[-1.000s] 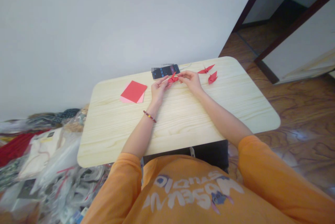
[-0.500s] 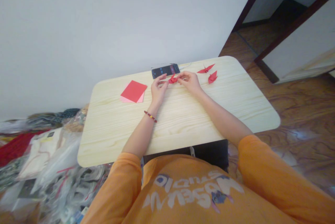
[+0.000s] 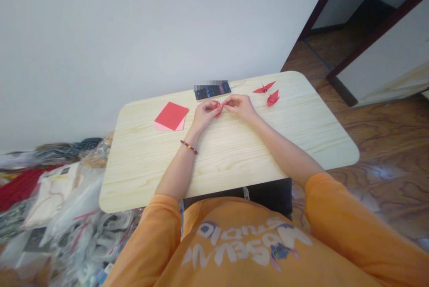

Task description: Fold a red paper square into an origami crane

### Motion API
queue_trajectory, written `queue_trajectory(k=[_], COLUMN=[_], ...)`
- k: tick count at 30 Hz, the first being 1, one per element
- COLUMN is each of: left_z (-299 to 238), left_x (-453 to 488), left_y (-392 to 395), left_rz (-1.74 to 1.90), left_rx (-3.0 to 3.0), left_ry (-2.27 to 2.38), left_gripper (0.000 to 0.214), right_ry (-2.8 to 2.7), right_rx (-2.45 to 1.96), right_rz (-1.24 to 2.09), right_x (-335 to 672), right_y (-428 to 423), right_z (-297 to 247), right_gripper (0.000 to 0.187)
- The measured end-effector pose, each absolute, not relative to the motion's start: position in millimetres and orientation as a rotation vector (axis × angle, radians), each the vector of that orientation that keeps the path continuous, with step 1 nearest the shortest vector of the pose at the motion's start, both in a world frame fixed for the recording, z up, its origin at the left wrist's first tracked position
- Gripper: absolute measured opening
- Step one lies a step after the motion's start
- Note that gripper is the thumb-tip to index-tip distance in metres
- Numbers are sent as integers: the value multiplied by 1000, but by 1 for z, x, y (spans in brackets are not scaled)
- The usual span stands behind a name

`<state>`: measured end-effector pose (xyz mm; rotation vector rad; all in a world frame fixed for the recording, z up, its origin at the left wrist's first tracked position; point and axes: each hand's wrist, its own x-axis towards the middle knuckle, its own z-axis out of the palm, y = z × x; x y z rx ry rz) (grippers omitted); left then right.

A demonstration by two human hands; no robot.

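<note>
Okay, one red folded paper [image 3: 218,114] mid-table, pinched by the left hand [image 3: 203,116] and the right hand [image 3: 241,106], its shape mostly hidden by fingers. Two red paper birds [image 3: 272,98] sit off right. One phone [image 3: 214,91], partly pixelated. One red sheet [image 3: 171,116] half-covers pink paper [image 3: 181,125], layers uncountable.

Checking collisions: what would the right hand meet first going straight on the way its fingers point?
The right hand would first meet the folded red paper, which it seems to pinch, then probably the left hand; depth is unclear.
</note>
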<state>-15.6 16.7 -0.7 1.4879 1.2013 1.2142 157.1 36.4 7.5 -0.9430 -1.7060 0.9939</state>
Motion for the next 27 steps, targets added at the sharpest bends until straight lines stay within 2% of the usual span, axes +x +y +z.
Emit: queue_trajectory(k=[10, 27], left_z=[2, 4], left_x=[-17, -15], left_y=[13, 11], left_rz=[1137, 1170], left_rx=[1332, 1386], left_ry=[1126, 1146], left_gripper=[35, 36], right_ry=[-1751, -1943], right_rx=[-887, -845], right_rz=[865, 550], right_x=[158, 159], right_y=[36, 33], right_z=[7, 10], right_gripper=[8, 4])
